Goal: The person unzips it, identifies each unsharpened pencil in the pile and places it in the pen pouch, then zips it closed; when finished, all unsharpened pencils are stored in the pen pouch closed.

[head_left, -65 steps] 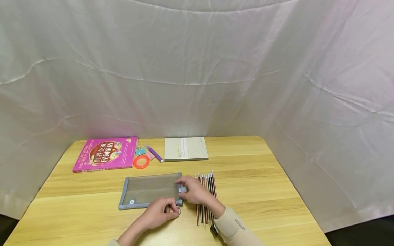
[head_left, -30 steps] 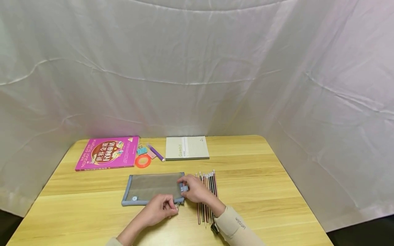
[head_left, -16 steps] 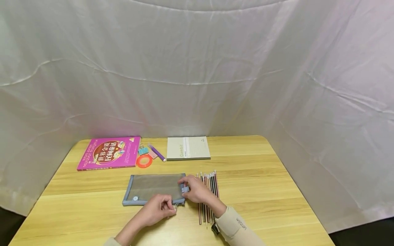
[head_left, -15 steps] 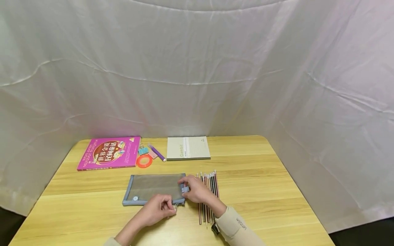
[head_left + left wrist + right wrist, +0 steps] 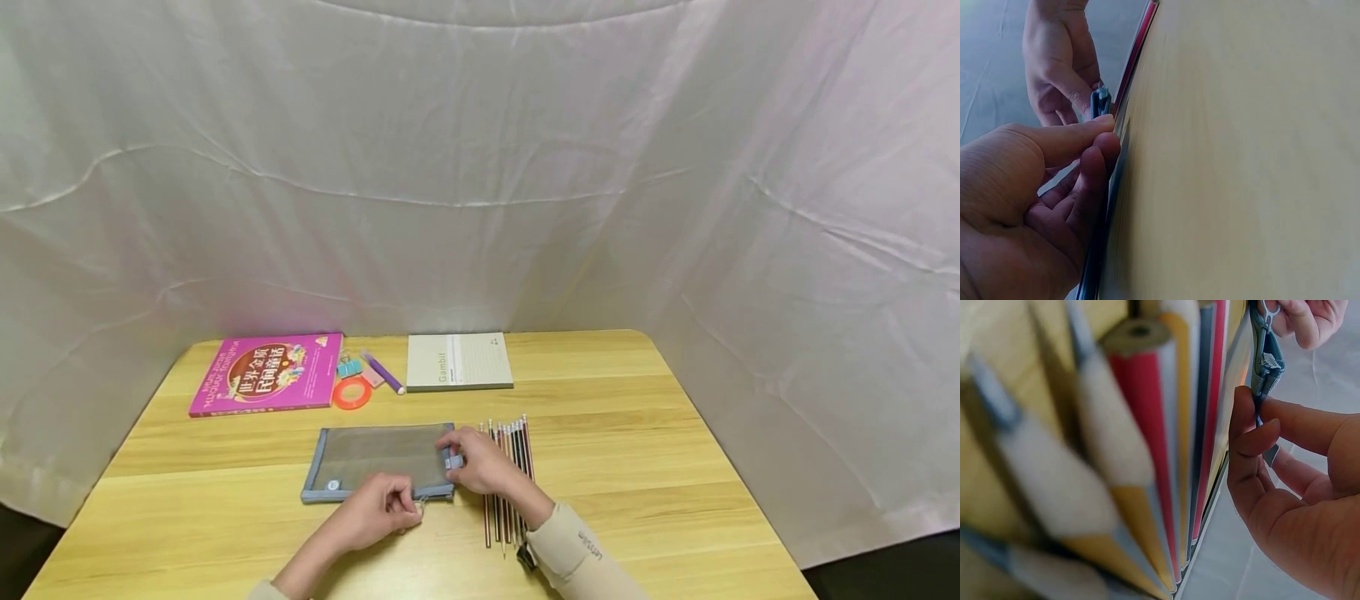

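The left hand [image 5: 378, 510] has shifted a short way leftward along the near edge of the pouch [image 5: 382, 458], taking the zipper pull [image 5: 421, 505] with it. The edge appears parted at the pouch's lower right corner — judged as unzipping in progress, with most of the length remaining. The pouch lies flat on the tabletop [image 5: 600, 433], lower centre of the head view.

Left hand: thumb and fingertips pinched together on the zipper pull. Right hand [image 5: 480, 462]: pinching the pouch's right end by the tab [image 5: 455, 462], grip unchanged.

Count, lower centre: one pouch; pencils [image 5: 521, 454] — at least seven, overlap prevents an exact total. Left, mid-frame: one book [image 5: 270, 375], one roll of tape [image 5: 339, 394], one pen [image 5: 384, 373], one pink block [image 5: 372, 377], at least one clip [image 5: 348, 368]. Centre: one notebook [image 5: 460, 362].
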Demonstrator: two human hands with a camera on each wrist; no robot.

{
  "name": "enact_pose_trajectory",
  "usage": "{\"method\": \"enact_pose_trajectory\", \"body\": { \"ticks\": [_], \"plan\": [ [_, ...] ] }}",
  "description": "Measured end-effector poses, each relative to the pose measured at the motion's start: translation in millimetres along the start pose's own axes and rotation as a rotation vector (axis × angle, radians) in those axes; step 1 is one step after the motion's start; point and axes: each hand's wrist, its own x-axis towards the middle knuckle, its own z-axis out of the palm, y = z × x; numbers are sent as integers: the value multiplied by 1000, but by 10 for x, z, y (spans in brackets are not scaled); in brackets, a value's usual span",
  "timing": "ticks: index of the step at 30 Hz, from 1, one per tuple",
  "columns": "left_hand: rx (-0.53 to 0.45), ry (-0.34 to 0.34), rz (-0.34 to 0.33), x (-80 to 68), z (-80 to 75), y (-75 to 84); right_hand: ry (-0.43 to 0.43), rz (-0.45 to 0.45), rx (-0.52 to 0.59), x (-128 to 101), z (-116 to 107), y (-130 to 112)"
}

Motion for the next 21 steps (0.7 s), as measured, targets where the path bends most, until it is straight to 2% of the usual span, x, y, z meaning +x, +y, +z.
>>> {"method": "enact_pose_trajectory", "body": {
  "ticks": [13, 21],
  "plan": [
    [61, 35, 11, -106, -130, -47, 3, -12, -9, -3, -33, 44],
    [69, 54, 22, -226, -261, -109, 10, 1, -1, -5, -62, 75]
  ]
}}
